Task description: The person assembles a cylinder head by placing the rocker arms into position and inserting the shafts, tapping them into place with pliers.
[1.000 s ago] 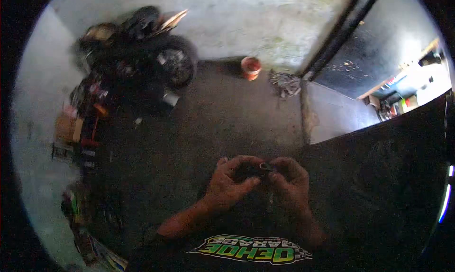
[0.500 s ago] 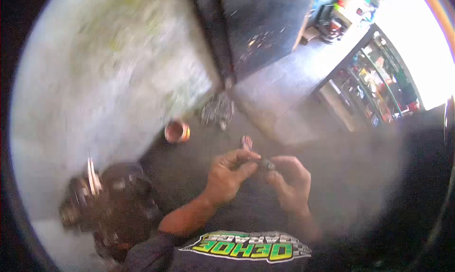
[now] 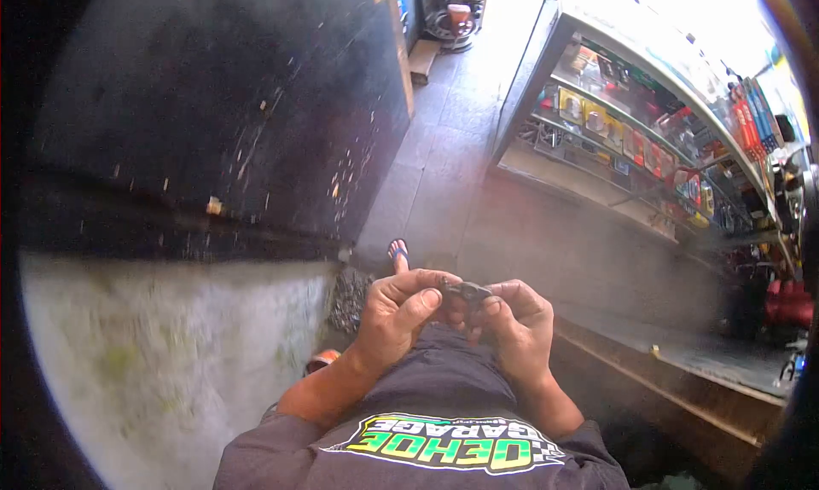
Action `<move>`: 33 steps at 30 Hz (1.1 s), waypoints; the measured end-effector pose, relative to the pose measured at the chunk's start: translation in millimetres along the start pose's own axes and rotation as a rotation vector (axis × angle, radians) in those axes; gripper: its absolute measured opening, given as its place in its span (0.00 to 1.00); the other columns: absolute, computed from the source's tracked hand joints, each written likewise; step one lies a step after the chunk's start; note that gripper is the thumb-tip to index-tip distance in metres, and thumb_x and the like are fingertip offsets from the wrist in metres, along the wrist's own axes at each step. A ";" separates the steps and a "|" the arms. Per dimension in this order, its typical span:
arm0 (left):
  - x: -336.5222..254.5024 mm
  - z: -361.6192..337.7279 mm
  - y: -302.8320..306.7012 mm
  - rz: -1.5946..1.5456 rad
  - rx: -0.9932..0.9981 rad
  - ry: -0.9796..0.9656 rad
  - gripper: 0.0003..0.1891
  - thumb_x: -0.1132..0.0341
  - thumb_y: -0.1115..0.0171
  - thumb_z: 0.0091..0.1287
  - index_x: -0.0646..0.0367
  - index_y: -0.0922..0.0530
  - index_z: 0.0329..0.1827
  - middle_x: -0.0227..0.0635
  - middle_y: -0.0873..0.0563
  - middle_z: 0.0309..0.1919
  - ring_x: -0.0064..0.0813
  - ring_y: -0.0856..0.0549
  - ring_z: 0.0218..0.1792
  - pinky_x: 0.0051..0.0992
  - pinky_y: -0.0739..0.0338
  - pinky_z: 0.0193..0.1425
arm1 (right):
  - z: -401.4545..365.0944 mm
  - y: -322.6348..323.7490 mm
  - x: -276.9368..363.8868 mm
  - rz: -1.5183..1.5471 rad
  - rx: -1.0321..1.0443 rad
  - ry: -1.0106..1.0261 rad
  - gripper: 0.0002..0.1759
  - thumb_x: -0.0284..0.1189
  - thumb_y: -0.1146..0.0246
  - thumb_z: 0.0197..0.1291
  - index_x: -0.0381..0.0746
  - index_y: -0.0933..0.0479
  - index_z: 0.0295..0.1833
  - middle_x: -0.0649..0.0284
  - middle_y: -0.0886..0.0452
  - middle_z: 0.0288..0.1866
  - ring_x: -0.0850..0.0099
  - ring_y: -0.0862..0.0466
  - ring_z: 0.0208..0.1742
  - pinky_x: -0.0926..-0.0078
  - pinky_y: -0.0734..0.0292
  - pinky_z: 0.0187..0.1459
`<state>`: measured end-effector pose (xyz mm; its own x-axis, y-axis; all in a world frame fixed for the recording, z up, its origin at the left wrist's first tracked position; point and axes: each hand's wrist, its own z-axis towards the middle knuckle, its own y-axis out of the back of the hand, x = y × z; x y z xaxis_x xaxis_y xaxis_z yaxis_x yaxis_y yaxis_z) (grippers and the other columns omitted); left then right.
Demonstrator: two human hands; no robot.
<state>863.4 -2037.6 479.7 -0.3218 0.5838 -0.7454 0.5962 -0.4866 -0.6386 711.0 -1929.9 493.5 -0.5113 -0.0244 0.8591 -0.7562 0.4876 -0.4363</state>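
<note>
A small dark, greasy-looking metal part (image 3: 468, 292) is held in front of my body, between both hands. My left hand (image 3: 395, 318) pinches its left end between thumb and fingers. At the other end, my right hand (image 3: 522, 324) grips it with thumb and curled fingers. The fingers cover much of the part, so its exact kind cannot be made out. Both hands look smudged.
A black panel with scratches (image 3: 230, 106) stands at the left above a stained wall (image 3: 171, 345). To the right is a glass display case (image 3: 631, 123) with packaged goods. My sandalled foot (image 3: 398, 253) is on the tiled floor (image 3: 444, 157). An orange container (image 3: 322, 359) sits beside the wall.
My view has swung to the right, bringing the display case closer and taking the dark machinery at the left out of sight. Both hands keep holding the metal part.
</note>
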 end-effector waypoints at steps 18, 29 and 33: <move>-141.7 506.8 39.6 -0.108 0.381 0.434 0.12 0.72 0.43 0.73 0.73 0.19 0.51 0.53 0.11 0.38 0.40 0.09 0.34 0.38 0.09 0.37 | 371.0 -3.2 147.6 -0.232 -0.578 0.322 0.15 0.27 0.40 0.72 0.26 0.23 0.57 0.54 0.14 0.40 0.72 0.14 0.36 0.76 0.16 0.38; -187.8 793.8 -45.4 -0.017 0.581 0.226 0.12 0.76 0.42 0.71 0.72 0.20 0.54 0.49 0.12 0.44 0.35 0.10 0.40 0.34 0.12 0.44 | 588.7 110.9 350.7 -0.874 -0.369 0.441 0.24 0.19 0.27 0.55 0.31 0.22 0.59 0.56 0.15 0.41 0.72 0.13 0.38 0.76 0.17 0.40; -187.3 873.4 -70.9 0.290 0.584 0.095 0.13 0.73 0.39 0.72 0.74 0.21 0.53 0.51 0.12 0.43 0.40 0.09 0.44 0.38 0.12 0.51 | 672.9 144.4 388.4 -0.920 -0.266 0.380 0.32 0.23 0.25 0.55 0.34 0.26 0.66 0.56 0.17 0.49 0.72 0.14 0.37 0.74 0.18 0.40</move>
<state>239.0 -2680.0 497.4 -0.1256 0.4178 -0.8998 0.1429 -0.8899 -0.4332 128.5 -2456.2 584.0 0.4179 -0.2311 0.8786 -0.6515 0.5979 0.4671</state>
